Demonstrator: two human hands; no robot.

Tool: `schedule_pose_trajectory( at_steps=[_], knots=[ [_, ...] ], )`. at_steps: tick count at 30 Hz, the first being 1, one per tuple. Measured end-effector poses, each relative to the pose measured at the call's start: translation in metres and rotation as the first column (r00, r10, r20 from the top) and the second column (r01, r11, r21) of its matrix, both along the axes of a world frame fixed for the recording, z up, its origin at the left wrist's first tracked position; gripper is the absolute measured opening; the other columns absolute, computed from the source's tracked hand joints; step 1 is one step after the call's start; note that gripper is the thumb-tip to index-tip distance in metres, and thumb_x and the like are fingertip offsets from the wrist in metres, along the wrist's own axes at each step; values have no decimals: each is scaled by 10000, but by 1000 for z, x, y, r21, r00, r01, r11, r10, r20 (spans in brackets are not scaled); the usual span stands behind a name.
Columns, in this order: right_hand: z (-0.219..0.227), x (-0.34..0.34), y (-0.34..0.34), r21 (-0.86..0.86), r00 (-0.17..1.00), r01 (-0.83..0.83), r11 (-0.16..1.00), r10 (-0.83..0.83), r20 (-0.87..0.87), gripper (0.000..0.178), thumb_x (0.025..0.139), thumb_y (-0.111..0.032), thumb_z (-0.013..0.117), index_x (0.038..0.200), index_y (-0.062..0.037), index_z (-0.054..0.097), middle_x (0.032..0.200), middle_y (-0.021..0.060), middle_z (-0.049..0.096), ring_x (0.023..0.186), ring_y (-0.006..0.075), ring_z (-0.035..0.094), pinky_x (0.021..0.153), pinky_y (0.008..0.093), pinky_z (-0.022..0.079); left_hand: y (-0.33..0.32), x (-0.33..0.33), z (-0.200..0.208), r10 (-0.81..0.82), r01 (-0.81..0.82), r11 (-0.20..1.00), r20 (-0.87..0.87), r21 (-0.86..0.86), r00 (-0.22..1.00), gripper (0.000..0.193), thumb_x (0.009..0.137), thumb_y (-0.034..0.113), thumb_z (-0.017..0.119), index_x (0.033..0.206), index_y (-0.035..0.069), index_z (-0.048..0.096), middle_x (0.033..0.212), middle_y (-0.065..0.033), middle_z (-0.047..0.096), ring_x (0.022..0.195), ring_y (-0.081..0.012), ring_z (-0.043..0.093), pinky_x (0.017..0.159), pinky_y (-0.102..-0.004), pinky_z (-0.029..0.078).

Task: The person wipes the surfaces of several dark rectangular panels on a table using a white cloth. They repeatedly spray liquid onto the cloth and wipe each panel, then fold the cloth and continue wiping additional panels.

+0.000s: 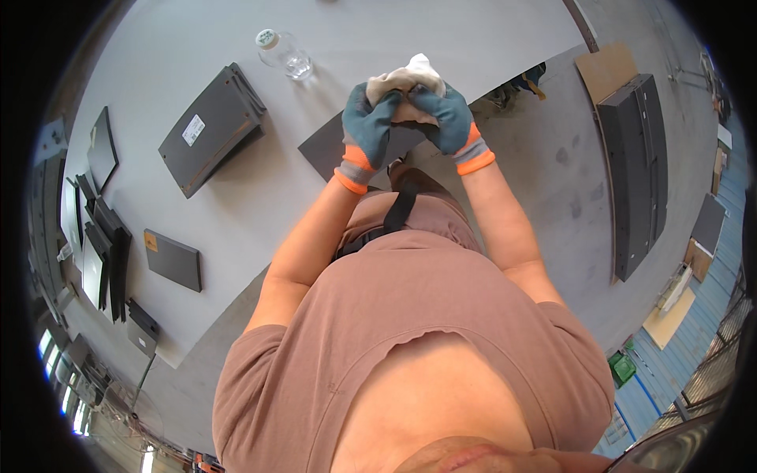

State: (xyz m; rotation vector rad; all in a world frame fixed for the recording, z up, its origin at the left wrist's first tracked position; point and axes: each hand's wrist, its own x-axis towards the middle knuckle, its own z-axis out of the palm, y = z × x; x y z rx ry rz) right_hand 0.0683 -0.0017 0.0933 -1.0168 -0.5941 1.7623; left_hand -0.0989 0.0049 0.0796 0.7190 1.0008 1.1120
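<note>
A crumpled off-white cloth (407, 77) is held up between my two gloved hands, above the edge of the table (260, 197). My left hand (367, 124), in a teal-coated glove with a grey and orange cuff, is closed on the cloth's left side. The matching glove on my right hand (447, 118) grips its right side. Both thumbs press in toward the middle of the cloth. Below my hands a flat dark grey panel (325, 150) lies at the table's edge, partly covered by my left arm and hands.
Left of my hands stand a clear bottle (293, 63) with a white cap and a stack of dark grey panels (213, 130). A smaller dark panel (175, 260) and several more pieces (106, 244) lie farther left. Stacked dark panels (635, 173) stand on the right.
</note>
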Motion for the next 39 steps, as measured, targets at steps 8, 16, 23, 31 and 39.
schedule_pose_trajectory(
  at_steps=[8, 16, 23, 31, 39],
  knots=[
    [3, -26, -1, 88, 907, 270, 959, -284, 310, 248, 941, -110, 741, 1175, -33, 705, 1033, 4, 695, 899, 84, 636, 774, 248, 544, -18, -29, -28, 312, -325, 944, -487, 60, 816, 587, 978, 256, 715, 1422, -35, 466, 1268, -135, 617, 1158, -209, 596, 1012, -314, 498],
    [7, -52, -10, -31, 910, 174, 984, -149, 386, 269, 916, -158, 783, 1152, -43, 725, 1001, -11, 706, 861, 77, 628, 750, 249, 545, -15, -28, -10, 26, -21, 999, 106, -49, 994, 378, 1016, 213, 653, 1320, 2, 578, 1233, -92, 661, 1059, -163, 639, 909, -295, 541],
    [-14, -13, 21, 734, 154, -303, 607, -729, 667, 358, 874, -51, 738, 1229, -61, 695, 1228, 123, 713, 1039, 279, 703, 894, 390, 575, 2, -49, -42, 83, -99, 905, -56, -413, 995, 632, 1016, 453, 643, 1480, 56, 480, 1418, -109, 566, 1184, -223, 599, 970, -386, 515],
    [-87, 8, -41, 159, 35, -738, 655, -198, 980, 389, 783, -282, 804, 1161, -222, 735, 1457, 70, 586, 1364, 306, 524, 1134, 496, 402, -12, -84, -93, 18, -110, 889, -205, -445, 979, 862, 947, 597, 673, 1458, -68, 477, 1272, -181, 675, 1114, -281, 676, 989, -398, 546],
    [-103, -43, -25, 224, -33, -571, 790, -294, 955, 711, 807, -359, 768, 1471, -215, 560, 1475, 119, 552, 1328, 344, 558, 1115, 475, 460, -28, -62, -112, -43, 193, 981, -939, 25, 342, 681, 828, 391, 811, 1348, -5, 621, 1260, -234, 682, 1169, -394, 658, 1036, -449, 510]
  ],
)
